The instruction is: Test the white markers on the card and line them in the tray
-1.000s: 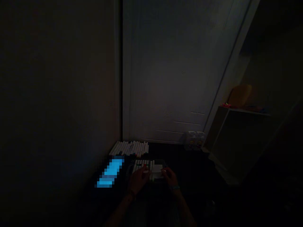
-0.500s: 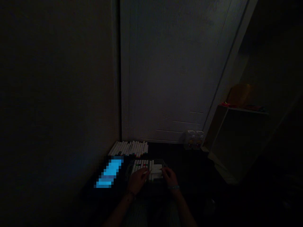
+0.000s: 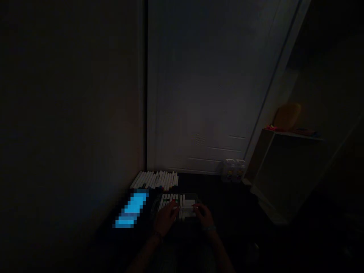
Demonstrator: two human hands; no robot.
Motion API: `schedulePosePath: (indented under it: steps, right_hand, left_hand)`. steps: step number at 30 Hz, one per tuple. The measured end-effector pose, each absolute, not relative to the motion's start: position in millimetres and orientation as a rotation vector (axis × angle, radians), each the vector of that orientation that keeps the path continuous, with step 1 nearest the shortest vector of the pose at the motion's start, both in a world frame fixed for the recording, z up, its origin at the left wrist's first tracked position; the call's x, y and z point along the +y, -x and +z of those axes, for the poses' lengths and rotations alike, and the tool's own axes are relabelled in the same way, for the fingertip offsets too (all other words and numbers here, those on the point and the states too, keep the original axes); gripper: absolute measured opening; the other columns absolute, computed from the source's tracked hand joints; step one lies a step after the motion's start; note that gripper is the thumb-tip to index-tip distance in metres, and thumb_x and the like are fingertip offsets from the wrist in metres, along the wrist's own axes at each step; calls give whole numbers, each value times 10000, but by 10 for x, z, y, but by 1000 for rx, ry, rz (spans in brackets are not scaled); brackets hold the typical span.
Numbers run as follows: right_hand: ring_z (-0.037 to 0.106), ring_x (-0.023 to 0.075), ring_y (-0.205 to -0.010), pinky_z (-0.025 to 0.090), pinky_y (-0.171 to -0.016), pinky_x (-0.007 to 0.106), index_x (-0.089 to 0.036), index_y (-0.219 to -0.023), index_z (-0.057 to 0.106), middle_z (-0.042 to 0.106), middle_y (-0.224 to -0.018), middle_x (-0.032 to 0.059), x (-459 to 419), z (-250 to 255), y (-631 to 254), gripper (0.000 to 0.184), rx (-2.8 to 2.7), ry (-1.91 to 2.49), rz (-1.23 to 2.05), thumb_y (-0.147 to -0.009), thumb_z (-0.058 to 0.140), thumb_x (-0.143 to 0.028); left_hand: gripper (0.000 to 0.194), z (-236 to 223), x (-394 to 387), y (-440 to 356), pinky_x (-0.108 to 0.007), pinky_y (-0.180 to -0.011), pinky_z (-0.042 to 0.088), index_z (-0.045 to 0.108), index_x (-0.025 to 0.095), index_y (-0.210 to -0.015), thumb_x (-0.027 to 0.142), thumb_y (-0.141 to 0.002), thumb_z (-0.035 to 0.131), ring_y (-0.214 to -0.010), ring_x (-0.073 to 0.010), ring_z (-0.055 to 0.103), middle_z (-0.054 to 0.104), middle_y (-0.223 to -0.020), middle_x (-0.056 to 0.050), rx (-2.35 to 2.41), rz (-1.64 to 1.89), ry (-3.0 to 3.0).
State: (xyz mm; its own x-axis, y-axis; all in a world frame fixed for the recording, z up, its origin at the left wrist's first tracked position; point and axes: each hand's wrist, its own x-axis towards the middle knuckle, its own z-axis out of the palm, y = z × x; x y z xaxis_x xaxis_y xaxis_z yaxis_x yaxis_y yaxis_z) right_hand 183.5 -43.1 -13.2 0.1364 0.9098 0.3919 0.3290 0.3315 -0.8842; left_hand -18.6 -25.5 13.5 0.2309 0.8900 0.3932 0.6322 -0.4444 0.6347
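The scene is very dark. In the head view, a clear case (image 3: 191,196) lies on the dark table in front of me, with several white markers (image 3: 170,197) standing side by side in its left part. A pale block-like piece (image 3: 190,203) sits in its right part. My left hand (image 3: 167,216) is closed over the case's left side, and my right hand (image 3: 204,215) pinches at its right side. Between their fingertips a slim white marker (image 3: 187,207) appears to lie crosswise, held at both ends; its ends are hidden by the fingers.
A row of loose white markers (image 3: 155,179) lies behind the case by the wall. Left of the case is a glowing blue, pixelated screen (image 3: 131,209). Two clear containers (image 3: 233,170) stand at the back right. Beyond them is a shelf unit (image 3: 287,170) with an orange object (image 3: 287,115) on top.
Both hands stay at the case with fingertips closed, shifting only slightly. The slim white marker between them now sits a little lower over the pale piece. The view has tilted slightly and darkened.
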Motion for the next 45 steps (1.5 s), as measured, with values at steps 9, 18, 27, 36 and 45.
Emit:
schedulePosePath:
  steps: [9,18,27,36,45]
  right_hand:
    - [573,228,-879,436,-789,330,-217,-899,661,656,-908,54,-428,-100,-1827,310,-1406,1203,640,-745,534,-455]
    - [560,224,-927,418,-837,342,-224,-954,641,639,-971,49,-387,-189,-1859,259,-1419,1174,631,-735,560,-336]
    - [567,213,-907,422,-814,313,-218,-930,642,640,-944,43,-396,-177,-1849,256,-1432,1176,632,-740,551,-364]
    - [572,193,-796,434,-718,275,-225,-863,651,642,-829,27,-363,-218,-1836,218,-1458,1251,530,-722,565,-367]
    - [572,197,-856,417,-780,285,-240,-880,651,646,-876,21,-362,-213,-1826,196,-1428,1242,546,-713,574,-306]
  left_hand:
    - [246,141,-259,188,-266,-818,395,538,240,-976,354,-849,361,-921,-156,559,608,-1015,-10,1404,1020,-2150]
    - [251,145,-256,180,-248,-770,405,554,243,-961,361,-845,366,-885,-153,574,625,-978,-4,1441,1025,-2184]
    - [246,134,-259,185,-256,-782,411,549,237,-955,364,-841,372,-884,-150,579,620,-989,-7,1407,1049,-2158]
    - [238,134,-216,217,-246,-787,418,549,246,-963,362,-828,391,-923,-152,577,625,-1007,2,1390,1012,-2165]
    - [242,22,-156,223,-242,-780,426,536,252,-990,364,-832,391,-922,-149,584,611,-1061,5,1401,1019,-2131]
